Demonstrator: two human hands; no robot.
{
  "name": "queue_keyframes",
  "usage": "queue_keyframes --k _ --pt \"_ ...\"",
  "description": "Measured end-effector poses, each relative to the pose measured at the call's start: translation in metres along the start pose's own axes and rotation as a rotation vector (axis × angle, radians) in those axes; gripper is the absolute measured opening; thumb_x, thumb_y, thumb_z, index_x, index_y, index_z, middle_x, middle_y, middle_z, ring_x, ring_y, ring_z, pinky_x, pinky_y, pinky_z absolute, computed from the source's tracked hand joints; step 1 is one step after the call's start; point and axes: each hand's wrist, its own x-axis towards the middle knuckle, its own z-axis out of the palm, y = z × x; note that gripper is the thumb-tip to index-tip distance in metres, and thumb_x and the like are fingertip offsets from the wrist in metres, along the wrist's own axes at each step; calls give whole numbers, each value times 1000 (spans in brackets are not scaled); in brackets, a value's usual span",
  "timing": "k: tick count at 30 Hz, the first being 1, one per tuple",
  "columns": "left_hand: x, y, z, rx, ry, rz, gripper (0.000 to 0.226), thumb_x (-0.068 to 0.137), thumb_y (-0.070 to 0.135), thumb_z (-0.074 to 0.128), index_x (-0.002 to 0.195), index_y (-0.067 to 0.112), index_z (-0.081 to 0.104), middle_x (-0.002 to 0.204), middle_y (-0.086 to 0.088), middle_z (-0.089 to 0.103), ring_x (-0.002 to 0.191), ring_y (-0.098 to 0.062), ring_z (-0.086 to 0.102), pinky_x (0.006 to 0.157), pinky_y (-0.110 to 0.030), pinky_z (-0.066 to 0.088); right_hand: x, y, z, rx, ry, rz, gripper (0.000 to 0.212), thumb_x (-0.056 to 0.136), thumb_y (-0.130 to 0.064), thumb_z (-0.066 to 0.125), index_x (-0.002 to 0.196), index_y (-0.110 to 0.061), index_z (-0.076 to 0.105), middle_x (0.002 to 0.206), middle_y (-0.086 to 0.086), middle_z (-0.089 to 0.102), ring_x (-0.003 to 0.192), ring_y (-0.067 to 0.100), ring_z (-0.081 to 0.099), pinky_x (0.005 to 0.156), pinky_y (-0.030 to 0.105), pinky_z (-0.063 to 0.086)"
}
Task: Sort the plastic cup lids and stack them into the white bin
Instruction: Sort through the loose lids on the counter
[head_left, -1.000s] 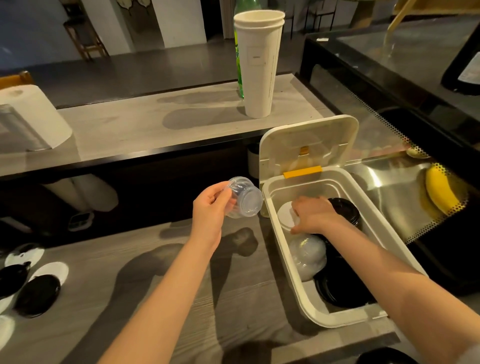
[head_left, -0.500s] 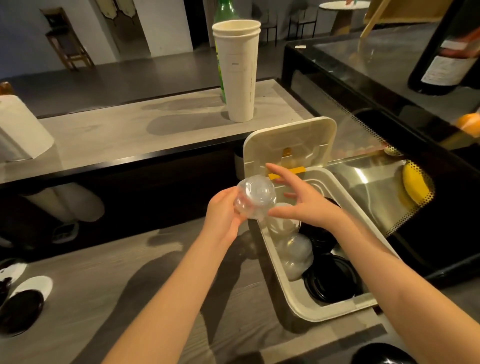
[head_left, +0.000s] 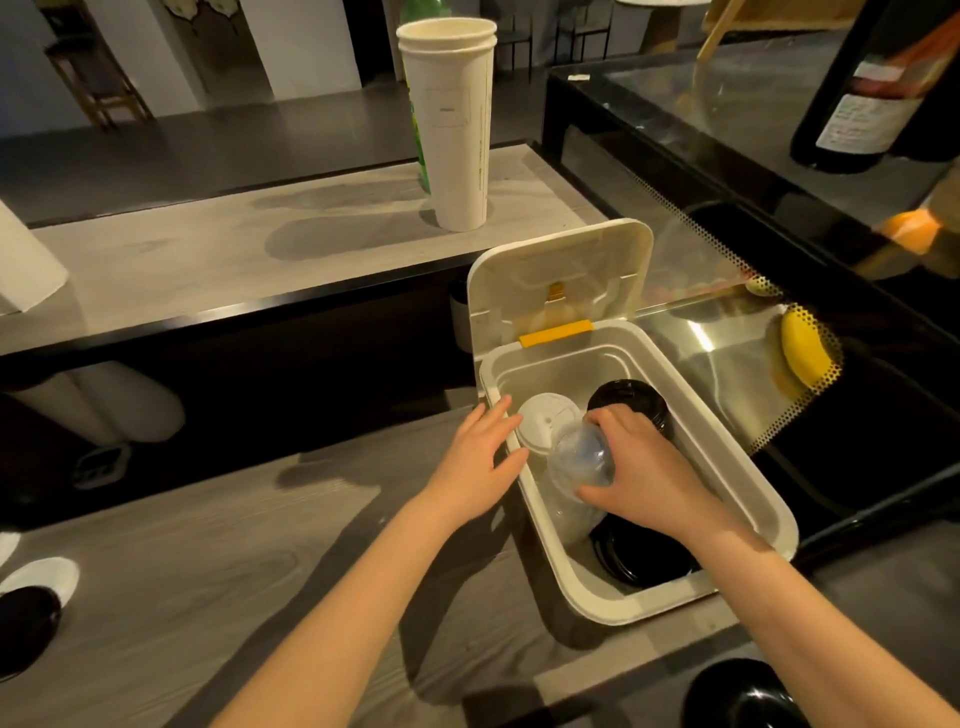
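Note:
The white bin (head_left: 727, 467) stands on the wooden counter with its hinged lid (head_left: 561, 275) raised. My right hand (head_left: 639, 467) is inside it, gripping a stack of clear dome lids (head_left: 579, 457) that sits on more clear lids below. Beside that stack lie a white flat lid (head_left: 545, 423), a black lid stack (head_left: 631, 397) at the back and black lids (head_left: 639, 556) at the front. My left hand (head_left: 475, 462) rests with straight fingers on the bin's left rim and holds nothing.
Loose black and white lids (head_left: 31, 603) lie at the counter's left edge; another black lid (head_left: 737, 691) is at the bottom right. Tall stacked paper cups (head_left: 449, 124) and a green bottle stand on the raised shelf. A glass display case with a banana (head_left: 802, 351) is on the right.
The clear dome lids passed from my left hand to my right, which lowered them into the bin. My left hand let go and dropped to the bin's rim.

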Motion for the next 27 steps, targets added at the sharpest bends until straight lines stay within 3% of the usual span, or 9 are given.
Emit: queue_keyframes --k 6,9,14,18,23,27 --pt "-1 -3 2 2 3 16 52 98 34 43 146 23 29 158 7 10 146 -15 6 117 -32 8 4 -5 13 -344 -84 -72 76 81 -46 59 146 -26 23 130 -6 49 127 18 32 96 34 36" --pt "-1 -4 5 5 13 20 52 98 33 43 146 22 29 158 6 10 145 -16 7 116 -31 9 6 -4 8 -412 -123 -107 67 83 -48 56 142 -29 31 124 -7 55 123 19 34 92 35 36" --pt "-2 -4 4 1 9 19 52 97 34 43 146 22 30 158 7 10 145 -16 9 118 -34 11 6 -3 -6 -376 -168 -82 46 74 -36 65 114 -22 47 112 -4 52 115 16 40 89 32 39" --pt "-2 -3 3 19 4 21 52 98 35 43 146 21 30 158 7 10 145 -17 10 118 -34 13 5 -3 4 -440 -120 -102 47 71 -45 68 103 -21 45 111 -5 52 118 17 37 89 31 35" --pt "-4 1 0 154 -25 25 53 99 38 37 148 21 26 158 5 7 145 -19 8 117 -39 15 10 -10 7 -547 -103 -149 56 74 -51 65 114 -18 47 118 -2 50 114 20 38 88 33 35" --pt "-6 4 -9 319 -49 20 55 98 45 34 148 26 21 159 6 2 146 -20 3 114 -50 17 5 -9 5 -492 -64 -140 60 78 -56 61 125 -21 48 128 -4 45 126 19 31 96 33 33"
